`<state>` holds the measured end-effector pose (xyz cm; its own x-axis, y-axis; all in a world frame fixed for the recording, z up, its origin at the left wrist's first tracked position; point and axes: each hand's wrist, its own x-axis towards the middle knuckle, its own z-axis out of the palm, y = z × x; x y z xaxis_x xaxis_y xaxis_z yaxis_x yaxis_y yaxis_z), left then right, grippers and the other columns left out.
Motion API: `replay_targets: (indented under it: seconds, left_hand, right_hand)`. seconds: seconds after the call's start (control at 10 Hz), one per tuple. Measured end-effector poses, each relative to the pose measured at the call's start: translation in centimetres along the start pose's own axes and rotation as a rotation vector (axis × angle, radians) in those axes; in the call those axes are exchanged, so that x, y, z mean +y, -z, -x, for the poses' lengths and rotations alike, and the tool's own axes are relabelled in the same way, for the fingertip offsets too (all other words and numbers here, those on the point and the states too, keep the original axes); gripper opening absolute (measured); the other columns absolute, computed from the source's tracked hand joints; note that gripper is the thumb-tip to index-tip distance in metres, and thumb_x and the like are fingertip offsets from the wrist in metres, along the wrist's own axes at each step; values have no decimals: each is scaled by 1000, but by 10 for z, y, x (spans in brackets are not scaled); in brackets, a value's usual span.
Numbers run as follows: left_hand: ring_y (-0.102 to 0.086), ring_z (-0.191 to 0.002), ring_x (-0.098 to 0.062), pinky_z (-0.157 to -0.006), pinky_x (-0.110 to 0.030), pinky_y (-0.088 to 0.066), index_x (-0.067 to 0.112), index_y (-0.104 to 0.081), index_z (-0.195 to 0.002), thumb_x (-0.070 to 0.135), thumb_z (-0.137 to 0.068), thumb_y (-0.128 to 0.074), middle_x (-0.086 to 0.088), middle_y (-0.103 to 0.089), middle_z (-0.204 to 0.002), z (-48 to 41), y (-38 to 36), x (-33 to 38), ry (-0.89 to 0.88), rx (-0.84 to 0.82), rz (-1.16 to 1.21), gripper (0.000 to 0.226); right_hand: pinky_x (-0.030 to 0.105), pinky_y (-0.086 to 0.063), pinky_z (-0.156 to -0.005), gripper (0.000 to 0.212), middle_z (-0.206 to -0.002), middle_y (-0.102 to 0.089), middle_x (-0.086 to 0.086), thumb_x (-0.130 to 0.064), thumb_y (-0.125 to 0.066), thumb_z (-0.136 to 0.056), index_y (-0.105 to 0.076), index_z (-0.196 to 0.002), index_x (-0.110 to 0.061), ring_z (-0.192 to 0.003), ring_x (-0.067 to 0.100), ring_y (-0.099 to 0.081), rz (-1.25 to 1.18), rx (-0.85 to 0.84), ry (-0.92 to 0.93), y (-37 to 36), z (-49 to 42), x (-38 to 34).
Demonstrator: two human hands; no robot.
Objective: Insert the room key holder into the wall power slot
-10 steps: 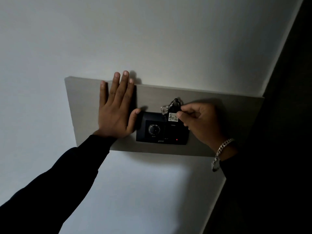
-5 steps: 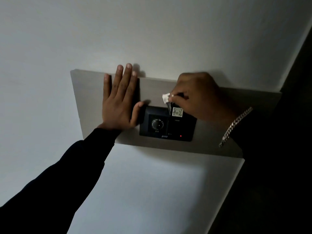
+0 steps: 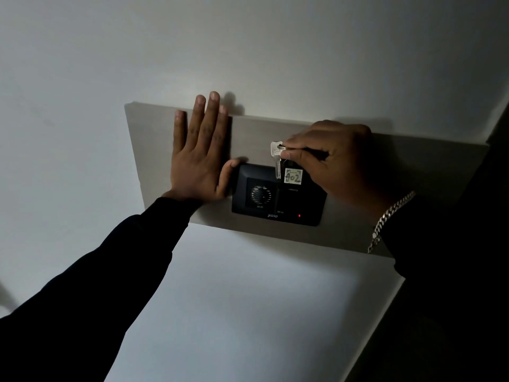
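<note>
Two hands: right hand [image 3: 334, 161] apparently pinching key holder [image 3: 292, 176]

A shiny metal key [image 3: 277, 158] is hanging beside a matt paper label [image 3: 293, 176], over a smooth, faintly glossy black plastic switch plate [image 3: 278, 197] on a matt grey panel [image 3: 253, 133].

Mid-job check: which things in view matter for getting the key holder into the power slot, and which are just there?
Part of the job:
- key holder tagged 402
- black wall power unit
- right hand, pinching the key ring
- left hand, flat on the wall panel

Just there:
- silver key hanging from the ring
- bracelet
- dial
</note>
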<state>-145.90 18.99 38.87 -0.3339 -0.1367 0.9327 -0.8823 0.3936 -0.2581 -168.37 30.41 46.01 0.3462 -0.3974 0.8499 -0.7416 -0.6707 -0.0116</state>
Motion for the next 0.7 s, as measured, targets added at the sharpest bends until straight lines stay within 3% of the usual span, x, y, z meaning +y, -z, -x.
replay_targets:
  seconds: [0.1, 0.4, 0.5, 0.6, 0.7]
  left_hand:
    - [-24, -149, -44, -120, -63, -18, -4, -26, -151, 51, -100, -16, -30, -30, -157, -2, -1, 1, -7, 13, 4, 76]
    - [-14, -152, -39, -122, -61, -15, -1, -19, -153, 49, -99, -17, -28, -26, -160, -1, 5, 2, 25, -57, 5, 74]
    - [-2, -154, -33, -124, -57, -6, 1, -14, -155, 49, -99, -22, -25, -18, -163, -3, 16, 4, 76, -129, 60, 74]
    - [-4, -155, -34, -125, -57, -3, 0, -16, -155, 52, -99, -22, -22, -15, -165, -20, 27, 5, 50, -129, 201, 77]
    - [-10, -155, -33, -126, -56, -5, 0, -20, -154, 55, -99, -21, -21, -18, -164, -59, 39, -2, -45, -123, 245, 78]
  right_hand:
    - [33, -53, -73, 19, -86, -76, 6, -27, -67, -84, -76, -91, -11, -79, 18, -69, 25, 14, 9, 1, 3, 4]
    - [37, -56, -75, 16, -86, -76, 10, -21, -68, -83, -75, -89, -8, -82, 19, -70, 44, 27, 51, -9, 14, 3]
    - [25, -56, -77, 24, -92, -75, 4, -28, -69, -82, -73, -98, -10, -74, -5, -57, 42, -19, -18, 0, 16, -7]
    - [9, -47, -74, 31, -87, -64, -12, -32, -71, -80, -71, -104, -13, -66, -11, -52, 49, 57, -68, 25, 11, -17]
    - [31, -53, -63, 17, -83, -66, -11, -24, -70, -82, -74, -94, -12, -60, 9, -58, -18, 250, -28, 60, -1, -40]
